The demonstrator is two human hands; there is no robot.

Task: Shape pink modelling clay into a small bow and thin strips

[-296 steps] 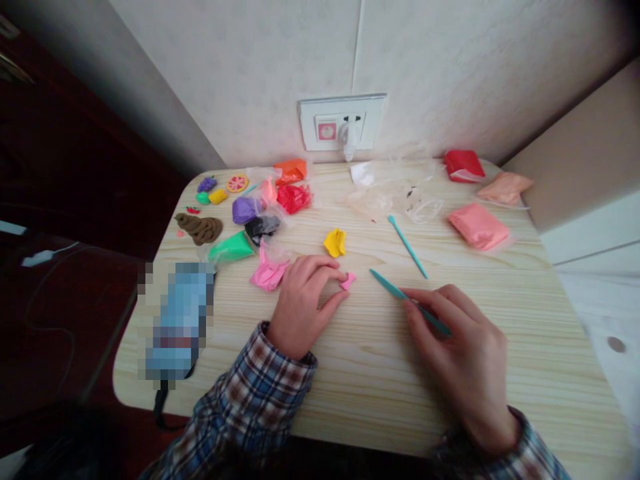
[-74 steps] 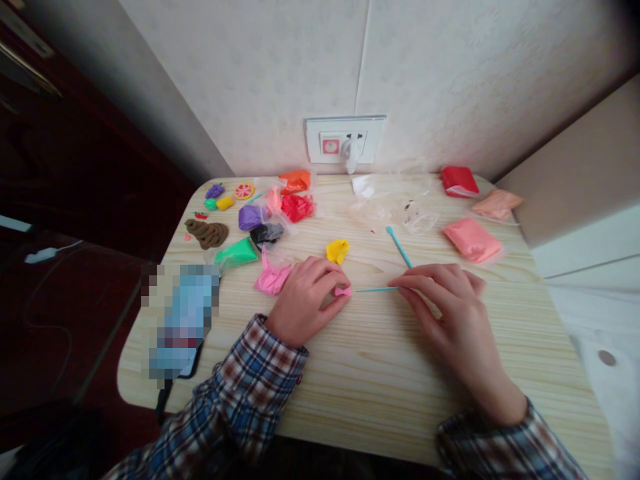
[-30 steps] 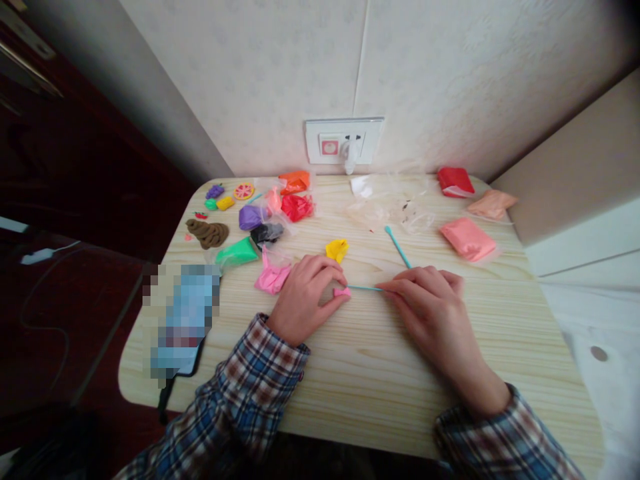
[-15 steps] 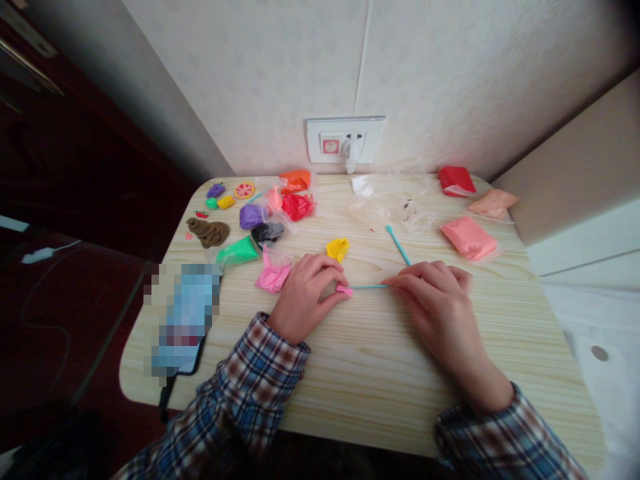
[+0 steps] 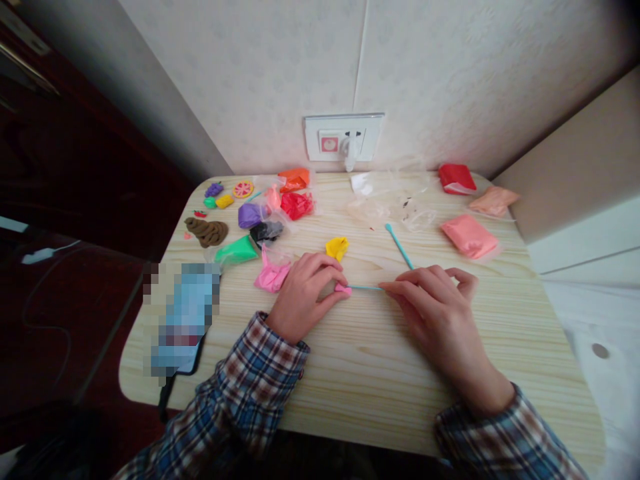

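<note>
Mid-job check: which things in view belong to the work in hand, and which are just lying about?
Seemingly in use:
- pink piece, in the left hand
- thin tool, in the right hand, tip at the pink piece

Seemingly lying about:
- teal stick
- yellow lump
- brown coil
- green bag
- salmon packet

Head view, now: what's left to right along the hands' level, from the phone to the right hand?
Phone → pink bag → left hand → pink piece → thin teal tool → right hand.
</note>
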